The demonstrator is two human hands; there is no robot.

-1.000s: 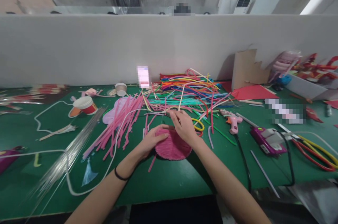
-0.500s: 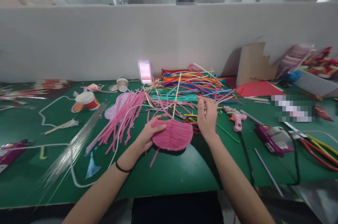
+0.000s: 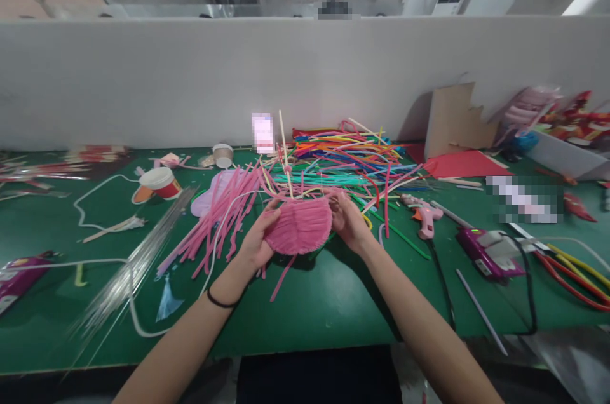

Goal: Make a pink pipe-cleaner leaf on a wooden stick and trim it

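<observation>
Pink ribbed piece: judged light and soft, best taken by its sides

At the left, a fan of pink stems is spread over the green desk. Beside it, the left hand is closed on the left side of the piece, the thumb laid near its front face and the other fingers mostly hidden. From the upper edge a pale stick is raised, nearly upright; how it is joined cannot be told. The piece itself is held seemingly just above the desk, ribbed face toward the camera. Its weight is judged slight, its surface fuzzy rather than slippery, its body bendable, its ribs easily flattened by a hard squeeze. A gentle hold at the side edges is favoured; the slender stick is better left unused as a handle. At the right, the right hand is half curled, its fingertips placed at the upper right corner; whether the edge is pinched cannot be told. Farther right, a pink glue gun is laid.
</observation>
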